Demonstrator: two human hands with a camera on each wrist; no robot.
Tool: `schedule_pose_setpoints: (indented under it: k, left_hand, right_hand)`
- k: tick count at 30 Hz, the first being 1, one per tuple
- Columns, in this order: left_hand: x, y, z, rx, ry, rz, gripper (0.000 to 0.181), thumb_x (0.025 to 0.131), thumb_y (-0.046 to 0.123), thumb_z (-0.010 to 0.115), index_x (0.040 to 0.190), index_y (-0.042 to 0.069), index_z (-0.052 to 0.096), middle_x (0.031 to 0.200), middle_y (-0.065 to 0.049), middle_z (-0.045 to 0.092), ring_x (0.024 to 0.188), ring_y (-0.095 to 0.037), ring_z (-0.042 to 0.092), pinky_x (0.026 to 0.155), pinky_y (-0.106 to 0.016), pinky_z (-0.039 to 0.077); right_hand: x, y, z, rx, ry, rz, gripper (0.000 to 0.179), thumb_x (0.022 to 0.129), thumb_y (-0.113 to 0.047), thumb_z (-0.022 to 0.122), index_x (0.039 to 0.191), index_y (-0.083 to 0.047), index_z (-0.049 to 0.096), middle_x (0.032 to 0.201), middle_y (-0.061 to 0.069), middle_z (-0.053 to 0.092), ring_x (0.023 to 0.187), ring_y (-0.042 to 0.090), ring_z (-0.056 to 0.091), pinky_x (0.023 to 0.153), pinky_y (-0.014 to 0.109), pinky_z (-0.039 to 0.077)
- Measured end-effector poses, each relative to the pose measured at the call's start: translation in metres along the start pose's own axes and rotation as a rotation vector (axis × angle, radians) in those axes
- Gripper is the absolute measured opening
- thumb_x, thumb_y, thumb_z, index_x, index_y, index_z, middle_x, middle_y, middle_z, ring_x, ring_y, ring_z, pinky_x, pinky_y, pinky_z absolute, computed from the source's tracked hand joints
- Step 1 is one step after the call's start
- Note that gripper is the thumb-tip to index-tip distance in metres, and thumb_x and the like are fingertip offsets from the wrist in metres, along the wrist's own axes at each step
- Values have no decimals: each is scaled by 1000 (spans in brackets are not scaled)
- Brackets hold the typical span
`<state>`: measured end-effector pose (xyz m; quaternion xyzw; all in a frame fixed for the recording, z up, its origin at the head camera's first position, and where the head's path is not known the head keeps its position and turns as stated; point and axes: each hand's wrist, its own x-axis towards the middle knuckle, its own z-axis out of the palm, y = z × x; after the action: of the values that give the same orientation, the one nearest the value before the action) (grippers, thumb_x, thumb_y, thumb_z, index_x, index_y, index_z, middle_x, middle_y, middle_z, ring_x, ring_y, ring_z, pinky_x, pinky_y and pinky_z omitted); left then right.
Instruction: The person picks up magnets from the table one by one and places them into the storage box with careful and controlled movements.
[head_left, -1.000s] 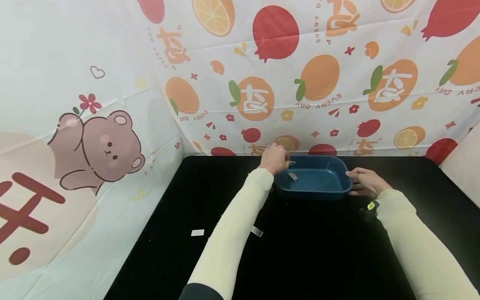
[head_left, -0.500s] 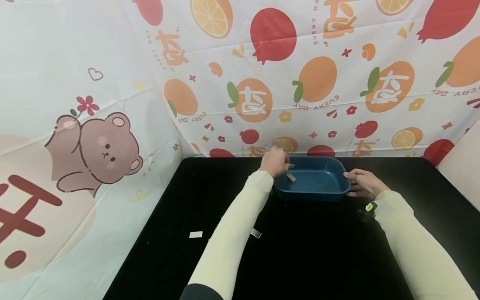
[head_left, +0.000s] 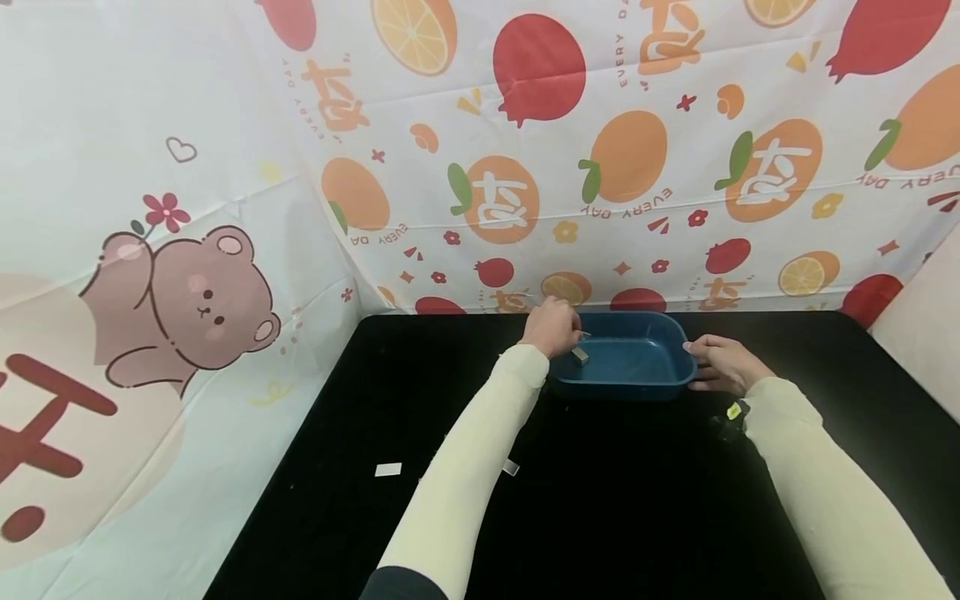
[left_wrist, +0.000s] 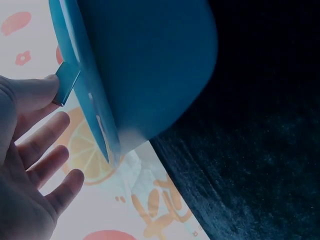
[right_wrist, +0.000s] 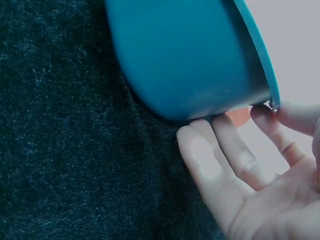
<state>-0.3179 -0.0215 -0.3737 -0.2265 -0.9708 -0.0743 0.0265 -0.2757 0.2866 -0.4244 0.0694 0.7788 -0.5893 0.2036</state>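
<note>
At the left end of a blue basin (head_left: 627,389), the thumb and forefinger of the left hand (head_left: 552,328) are closed on a thin rectangular slip (left_wrist: 66,85), gripping it by one end, while the other three fingers reach forward, slightly bent and a little apart. The slip is held tilted by the basin's rim; whether it touches the plastic I cannot tell. At the opposite end, the right hand (head_left: 726,365) pinches the rim between thumb and forefinger, its remaining fingers stretched out loosely against or just beside the outer wall. Inside the basin, toward its left end and near the left hand, lies a small greyish block (head_left: 580,357). Nearer the wearer, on the black tabletop (head_left: 645,492), a white rectangle (head_left: 387,470) lies left of the left sleeve (head_left: 467,457), and a shiny piece (head_left: 511,467) shows just beside that sleeve's right edge. Behind the table hangs a fruit-printed cloth (head_left: 420,192); a bear-printed one (head_left: 210,292) hangs to the left.
</note>
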Motion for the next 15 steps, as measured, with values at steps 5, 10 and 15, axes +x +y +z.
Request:
schedule_pose_setpoints:
  k: [5, 10, 15]
  left_hand:
    - [0, 0, -2, -5, -12, 7, 19, 96, 29, 65, 100, 19, 80, 109, 2, 72, 114, -20, 56, 94, -39, 53]
    - [2, -2, -4, 53, -23, 22, 17, 96, 28, 64, 96, 21, 80, 107, 2, 70, 111, -20, 56, 91, -38, 54]
    - [5, -4, -2, 100, -26, 39, 15, 95, 27, 65, 98, 22, 80, 107, 2, 69, 108, -19, 56, 89, -37, 55]
  right_hand:
    - [0, -1, 2, -9, 5, 3, 34, 101, -42, 52, 111, -10, 56, 103, 3, 61, 86, 13, 69, 87, 40, 60]
    - [0, 0, 2, -7, 4, 1, 35, 101, -43, 52, 112, -10, 56, 104, 4, 61, 86, 13, 69, 87, 40, 60]
    - [1, 1, 2, -3, 2, -1, 34, 101, -42, 52, 113, -10, 56, 104, 4, 62, 86, 13, 69, 88, 41, 60]
